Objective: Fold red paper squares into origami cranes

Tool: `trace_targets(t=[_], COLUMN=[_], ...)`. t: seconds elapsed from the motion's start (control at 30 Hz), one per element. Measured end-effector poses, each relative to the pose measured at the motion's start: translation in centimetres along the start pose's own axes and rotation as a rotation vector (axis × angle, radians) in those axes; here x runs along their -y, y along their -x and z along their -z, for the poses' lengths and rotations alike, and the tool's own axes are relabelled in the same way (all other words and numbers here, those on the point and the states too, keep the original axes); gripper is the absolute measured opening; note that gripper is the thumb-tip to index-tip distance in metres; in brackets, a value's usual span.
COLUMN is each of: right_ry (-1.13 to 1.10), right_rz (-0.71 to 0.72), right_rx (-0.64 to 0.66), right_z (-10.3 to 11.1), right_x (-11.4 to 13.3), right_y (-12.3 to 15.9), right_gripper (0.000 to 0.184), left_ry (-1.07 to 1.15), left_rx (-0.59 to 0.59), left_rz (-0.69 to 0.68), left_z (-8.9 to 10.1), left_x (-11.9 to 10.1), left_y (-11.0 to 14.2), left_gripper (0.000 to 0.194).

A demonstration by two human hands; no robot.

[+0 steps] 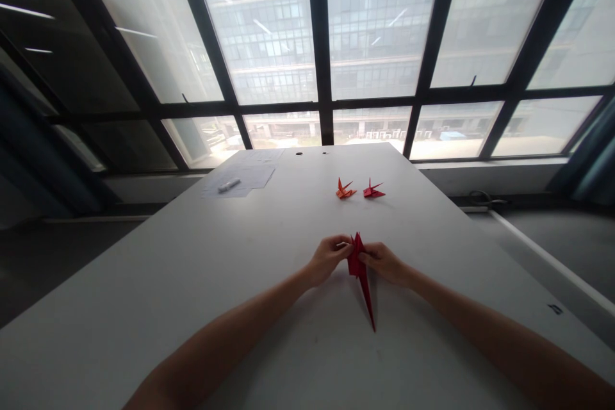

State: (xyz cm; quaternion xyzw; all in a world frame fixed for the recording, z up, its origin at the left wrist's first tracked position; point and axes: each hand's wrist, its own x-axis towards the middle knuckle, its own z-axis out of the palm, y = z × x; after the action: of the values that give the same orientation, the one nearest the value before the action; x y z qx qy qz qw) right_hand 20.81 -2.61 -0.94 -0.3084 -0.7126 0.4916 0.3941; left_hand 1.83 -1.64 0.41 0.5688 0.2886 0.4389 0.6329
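From the head camera, a folded piece of red origami paper (358,266) sits just above the white table (144,295), a little right of centre in the lower half of the frame. Its upper part stands in a short, narrow peak, and its body tapers downward into a long, thin point (369,311) aimed toward the lower right. The left hand (328,260) and right hand (382,263) close in on it from either side, each pinching the upper body between thumb and bent fingers, with little of the paper showing between them. Farther up the table, near the centre of the frame, a small orange origami bird (344,189) stands just beside a red one (373,189), both with pointed, spiky wings. At the table's far left corner, a white marker (229,185) lies on sheets of printed paper (250,175), below a large window (317,25).
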Motion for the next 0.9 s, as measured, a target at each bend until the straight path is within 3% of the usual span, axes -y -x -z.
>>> trace_targets(t=[0.17, 0.43, 0.9], right_ry=[-0.007, 0.031, 0.090], right_rz=[-0.011, -0.011, 0.046], right_rx=[0.033, -0.004, -0.077], right_z=[-0.27, -0.49, -0.92], right_x=[0.26, 0.34, -0.52], right_y=[0.11, 0.24, 0.25], right_gripper=[0.042, 0.038, 0.027], left_ry=[-0.053, -0.154, -0.294], left_rx=[-0.024, -0.156, -0.145], left_rz=[-0.009, -0.122, -0.132], left_z=[-0.12, -0.75, -0.47], left_x=[0.02, -0.01, -0.08], left_y=[0.12, 0.22, 0.38], left_gripper=[0.035, 0.031, 0.033])
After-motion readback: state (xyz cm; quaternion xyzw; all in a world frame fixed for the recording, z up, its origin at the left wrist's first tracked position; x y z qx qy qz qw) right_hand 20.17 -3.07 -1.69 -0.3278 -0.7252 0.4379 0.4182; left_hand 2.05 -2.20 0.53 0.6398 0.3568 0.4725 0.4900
